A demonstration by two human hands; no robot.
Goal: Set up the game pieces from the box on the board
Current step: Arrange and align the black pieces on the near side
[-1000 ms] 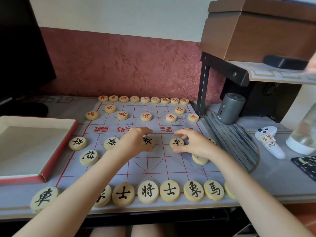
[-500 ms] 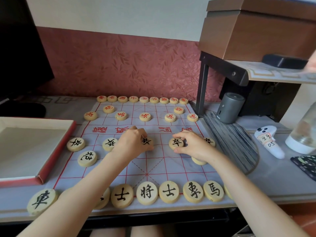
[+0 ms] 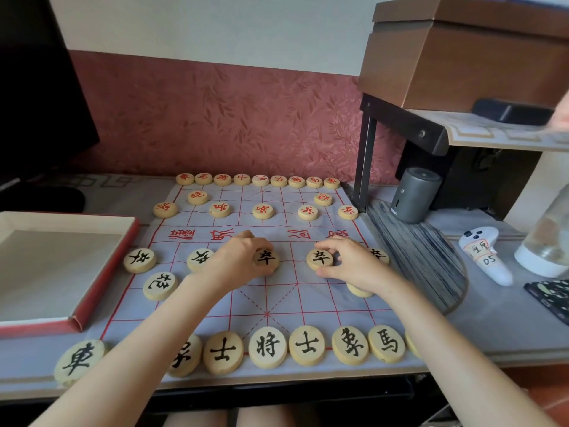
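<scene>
Red-edged box [image 3: 106, 272] lies left of board [image 3: 277, 297]; grey cylinder [image 3: 414, 195] stands right.

The right wrist [image 3: 388, 286] covers most of a pale piece [image 3: 358, 292]; the left forearm [image 3: 166, 312] hides half of a near-row piece [image 3: 186, 357]. The box [image 3: 101, 272] runs off the left edge. Red characters on the far-row pieces [image 3: 261, 180] are too small to read.

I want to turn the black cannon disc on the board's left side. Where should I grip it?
Pinch the black cannon disc by its rim, fingers on opposite edges, from above. It lies flat on the board, so only the rim offers hold, and no neighbour touches it.
</scene>
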